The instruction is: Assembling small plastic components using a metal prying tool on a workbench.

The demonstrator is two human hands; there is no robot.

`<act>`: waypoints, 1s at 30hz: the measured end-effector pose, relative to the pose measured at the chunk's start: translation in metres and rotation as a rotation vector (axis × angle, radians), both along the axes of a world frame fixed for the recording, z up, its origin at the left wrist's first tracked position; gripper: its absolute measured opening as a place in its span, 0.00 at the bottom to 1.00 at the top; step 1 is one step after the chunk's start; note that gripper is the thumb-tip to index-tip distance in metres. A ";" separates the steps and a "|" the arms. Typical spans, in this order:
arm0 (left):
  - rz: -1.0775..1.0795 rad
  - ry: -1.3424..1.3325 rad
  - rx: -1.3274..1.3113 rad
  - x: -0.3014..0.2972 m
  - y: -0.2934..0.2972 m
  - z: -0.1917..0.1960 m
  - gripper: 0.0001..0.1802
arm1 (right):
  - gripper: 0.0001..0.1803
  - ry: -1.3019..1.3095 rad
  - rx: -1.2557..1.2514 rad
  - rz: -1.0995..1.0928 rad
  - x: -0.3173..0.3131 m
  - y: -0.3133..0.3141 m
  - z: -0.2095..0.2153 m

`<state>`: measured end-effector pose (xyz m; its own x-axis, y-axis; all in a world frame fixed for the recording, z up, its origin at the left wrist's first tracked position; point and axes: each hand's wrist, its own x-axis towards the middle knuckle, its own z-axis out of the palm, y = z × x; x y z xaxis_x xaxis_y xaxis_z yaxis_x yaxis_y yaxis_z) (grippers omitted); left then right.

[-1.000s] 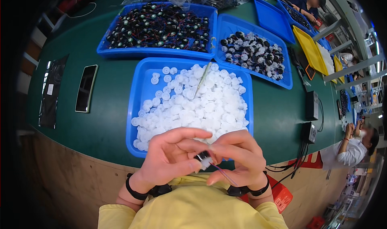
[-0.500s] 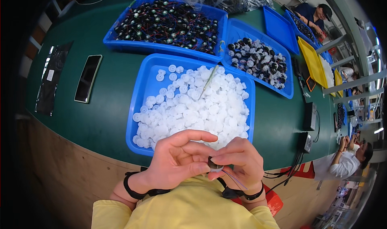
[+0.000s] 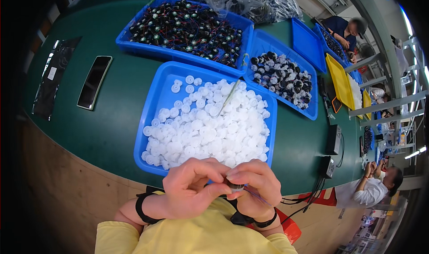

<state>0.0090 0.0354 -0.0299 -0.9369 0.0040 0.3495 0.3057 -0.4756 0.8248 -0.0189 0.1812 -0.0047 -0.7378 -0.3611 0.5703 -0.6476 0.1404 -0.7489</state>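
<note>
Close in front of my body, at the near edge of the tray of white parts, my two hands meet around a small black round part with a white cap [image 3: 235, 185]. Thin wires trail from it beneath my right hand [image 3: 259, 182], whose thumb and fingers grip it. From the other side my left hand [image 3: 190, 189] pinches the same part with thumb and curled fingers. Fingers cover much of the part. Just beyond lies a blue tray [image 3: 149, 104] heaped with white translucent plastic caps [image 3: 210, 124]. A thin pale stick [image 3: 230, 97] rests on the heap.
Farther back, a blue bin [image 3: 129, 46] holds black wired parts, and another blue tray [image 3: 301, 106] holds black-and-white ones. A phone [image 3: 94, 82] and black plastic bag [image 3: 56, 77] lie left. Black boxes with cables [image 3: 333, 140] sit right. Co-workers [image 3: 344, 30] work beyond.
My left index finger, stretched out before, has curled down to the part. The whole view has shifted slightly, and both hands stay together on the part.
</note>
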 end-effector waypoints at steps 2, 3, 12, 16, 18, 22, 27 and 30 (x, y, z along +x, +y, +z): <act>0.003 0.048 -0.058 -0.001 -0.001 0.001 0.09 | 0.15 -0.085 -0.107 0.020 0.002 -0.001 -0.004; 0.037 0.093 -0.073 -0.002 0.000 0.001 0.09 | 0.15 -0.146 -0.184 0.035 0.004 -0.002 -0.006; 0.268 0.331 -0.368 -0.009 -0.002 0.013 0.15 | 0.15 -0.396 -0.553 0.203 0.010 -0.012 -0.017; 0.319 0.383 -0.352 -0.009 0.001 0.014 0.17 | 0.17 -0.383 -0.538 0.178 0.013 -0.012 -0.016; 0.336 0.380 -0.328 -0.009 0.005 0.014 0.17 | 0.17 -0.365 -0.515 0.145 0.013 -0.010 -0.016; 0.319 0.357 -0.303 -0.011 0.009 0.016 0.17 | 0.16 -0.391 -0.512 0.072 0.012 -0.011 -0.009; 0.155 0.228 -0.204 -0.010 0.006 0.017 0.15 | 0.15 -0.426 -0.672 -0.037 0.005 -0.011 -0.007; -0.124 -0.102 0.088 -0.005 0.001 0.017 0.18 | 0.11 -0.251 -0.462 -0.109 0.003 -0.003 -0.002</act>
